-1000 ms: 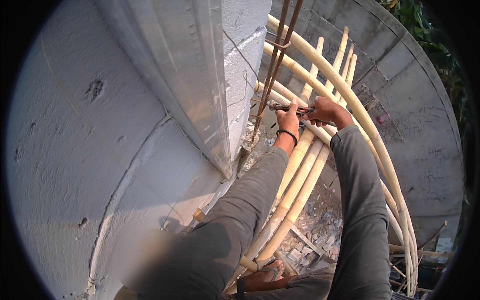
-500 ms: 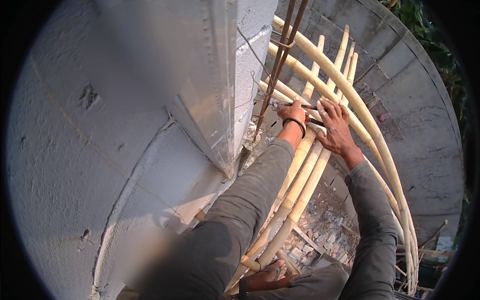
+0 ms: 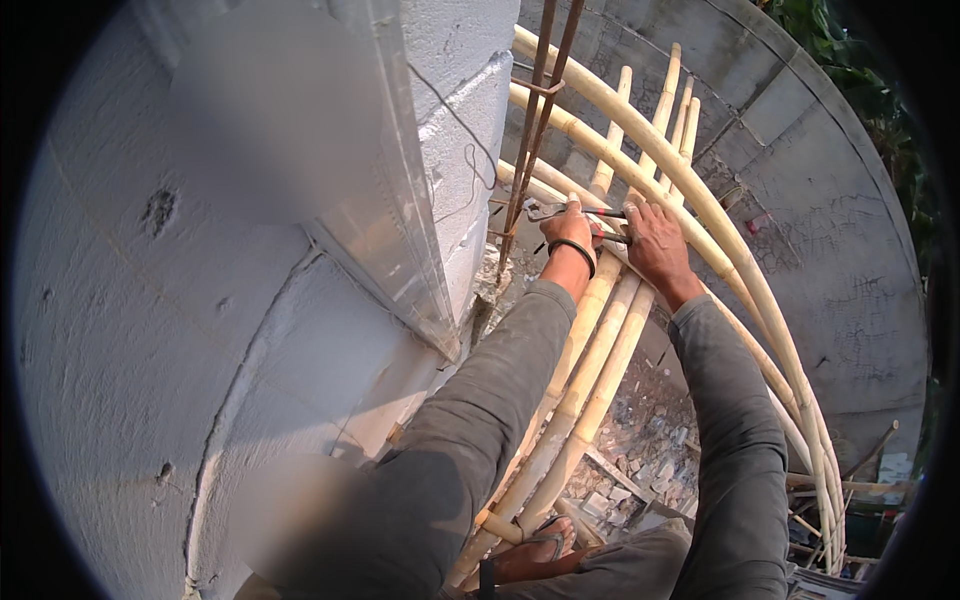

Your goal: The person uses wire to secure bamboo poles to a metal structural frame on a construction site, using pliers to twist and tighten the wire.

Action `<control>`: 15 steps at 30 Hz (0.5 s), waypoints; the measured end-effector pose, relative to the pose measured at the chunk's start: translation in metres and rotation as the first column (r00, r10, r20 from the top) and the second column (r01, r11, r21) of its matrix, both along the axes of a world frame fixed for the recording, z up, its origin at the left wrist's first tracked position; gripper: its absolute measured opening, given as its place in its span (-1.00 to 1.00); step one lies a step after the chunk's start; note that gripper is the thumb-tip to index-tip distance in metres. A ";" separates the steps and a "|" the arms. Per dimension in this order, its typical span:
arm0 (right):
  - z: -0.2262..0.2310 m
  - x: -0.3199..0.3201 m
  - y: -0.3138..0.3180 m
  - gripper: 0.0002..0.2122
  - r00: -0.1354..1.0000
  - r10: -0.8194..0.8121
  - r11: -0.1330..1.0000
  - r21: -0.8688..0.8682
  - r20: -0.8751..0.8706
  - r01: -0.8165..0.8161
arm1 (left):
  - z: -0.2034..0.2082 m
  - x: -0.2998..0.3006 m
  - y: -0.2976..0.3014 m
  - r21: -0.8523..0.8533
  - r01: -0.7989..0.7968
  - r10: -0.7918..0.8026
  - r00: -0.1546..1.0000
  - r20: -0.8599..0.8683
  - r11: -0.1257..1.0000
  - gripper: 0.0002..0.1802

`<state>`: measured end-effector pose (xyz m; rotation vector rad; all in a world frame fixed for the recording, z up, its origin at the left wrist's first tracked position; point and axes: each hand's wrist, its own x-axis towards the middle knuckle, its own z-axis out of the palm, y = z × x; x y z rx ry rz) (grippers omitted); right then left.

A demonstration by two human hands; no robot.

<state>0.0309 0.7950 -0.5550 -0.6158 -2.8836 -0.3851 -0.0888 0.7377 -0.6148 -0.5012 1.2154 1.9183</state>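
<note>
A pair of pincers (image 3: pixel 541 210) with red and black handles lies level in front of me. Its metal head faces the rusty rebar rods (image 3: pixel 541 100) beside the wall. My left hand (image 3: pixel 574 226), with a black band at the wrist, is closed on the pincers just behind the head. At the handle ends my right hand (image 3: pixel 662 248) grips with bent fingers. Bamboo poles (image 3: pixel 600 290) pass under both hands; other poles (image 3: pixel 710 215) cross them on the far side. What lies between the jaws is too small to tell.
On the left stands a grey block wall (image 3: pixel 130 330) with a pale metal straightedge (image 3: pixel 390 230) against it. Thin wire (image 3: pixel 470 125) hangs from the blocks. Rubble (image 3: pixel 640 455) lies below near my sandalled foot (image 3: pixel 545 548). A concrete wall (image 3: pixel 850 300) is at right.
My right hand's fingers have closed around the handle ends. The pincers' head has come into clearer view near the rebar. The whole view has shifted slightly.
</note>
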 end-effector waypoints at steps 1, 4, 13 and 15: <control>-0.002 -0.002 0.002 -0.65 0.998 -0.010 0.994 -0.108 0.058 0.017 | -0.008 -0.003 0.000 -0.035 -0.011 0.010 0.999 -0.052 0.999 -0.61; 0.005 -0.002 0.001 -0.78 0.991 0.008 0.933 -0.356 0.134 0.041 | -0.025 -0.001 -0.010 0.015 0.046 -0.045 0.997 -0.056 0.999 -0.35; -0.011 0.012 -0.028 -0.60 0.975 -0.088 0.946 -0.291 0.204 0.146 | -0.007 0.015 -0.014 0.286 -0.106 0.078 0.991 0.109 0.952 -0.62; -0.031 0.019 -0.050 -0.61 0.985 -0.003 0.991 0.135 -0.172 0.026 | 0.005 0.009 -0.006 0.283 -0.228 0.154 0.953 0.262 0.932 -0.60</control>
